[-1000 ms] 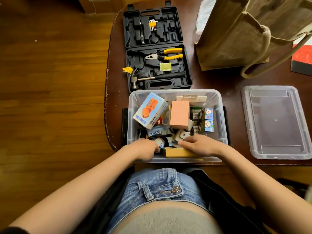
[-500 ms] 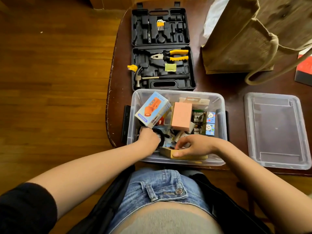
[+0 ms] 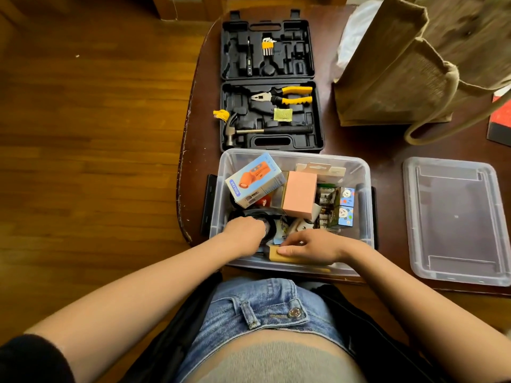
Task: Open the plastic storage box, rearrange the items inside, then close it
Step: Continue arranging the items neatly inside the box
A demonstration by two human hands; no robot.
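Observation:
The clear plastic storage box stands open at the table's near edge, its lid lying flat to the right. Inside are a blue box with an orange device printed on it, a pink box, two small panda-print boxes and other small items. My left hand reaches into the near left corner, fingers curled down onto a black coiled item. My right hand lies over a tan cardboard box against the near wall, fingertips pressing its top.
An open black tool case with pliers, hammer and hex keys sits just behind the box. A brown jute bag stands at the back right, a red and black book at the far right. The table's rounded left edge drops to wooden floor.
My left hand has pushed deeper into the box's near left corner. My right hand has slid left along the tan box. The camera view has shifted slightly.

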